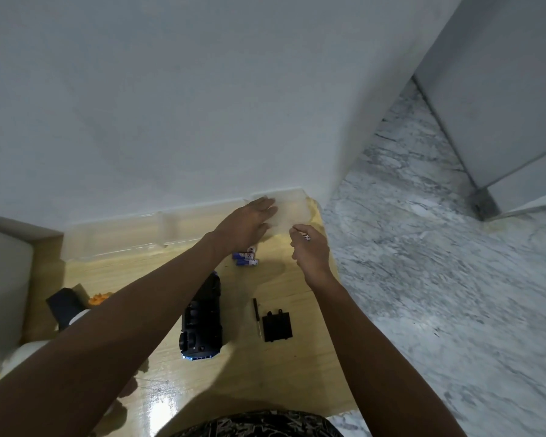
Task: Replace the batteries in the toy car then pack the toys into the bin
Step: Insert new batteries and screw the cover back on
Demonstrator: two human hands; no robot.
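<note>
A white wall [177, 99] rises behind a glossy light wooden table [284, 367]; grey-veined marble floor [438, 279] lies to the table's right. A long translucent plastic bin [133, 234] sits at the table's far edge against the wall; its contents cannot be made out. The black and blue toy car [202, 323] lies upside down near the table's middle, its flat black battery cover [277, 326] and a thin screwdriver [257, 316] beside it on the right, blue batteries [246, 259] beyond it. The left hand [249, 220] lies flat, fingers extended, on the bin's right end. The right hand [309, 249] has curled fingers pinching something small and unclear.
</note>
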